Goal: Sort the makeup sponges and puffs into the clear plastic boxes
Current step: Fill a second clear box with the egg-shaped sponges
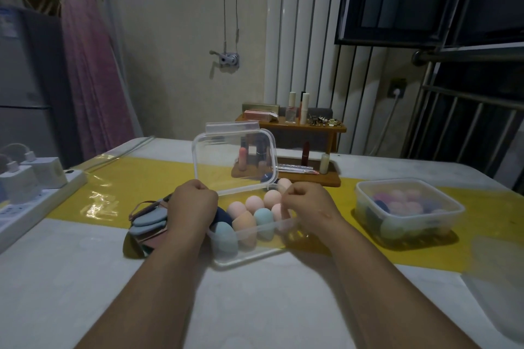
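A clear plastic box (249, 256) stands on the table in front of me, filled with egg-shaped makeup sponges (243, 222) in pink, peach, teal and dark blue. Its clear lid (235, 159) stands tilted up over the box's far side. My left hand (194, 204) grips the lid's lower left corner and my right hand (306, 201) pinches its lower right edge. A stack of flat puffs (147, 224) in blue, grey and pink lies just left of the box, partly behind my left wrist. A second clear box (408, 211) with its lid on holds more sponges at the right.
A wooden tray (286, 176) with lipsticks and small bottles sits behind the box. A white power strip (37, 195) with chargers lies at the table's left edge. A yellow runner (141, 178) crosses the table. A small wooden stand (300, 125) with cosmetics is beyond the table.
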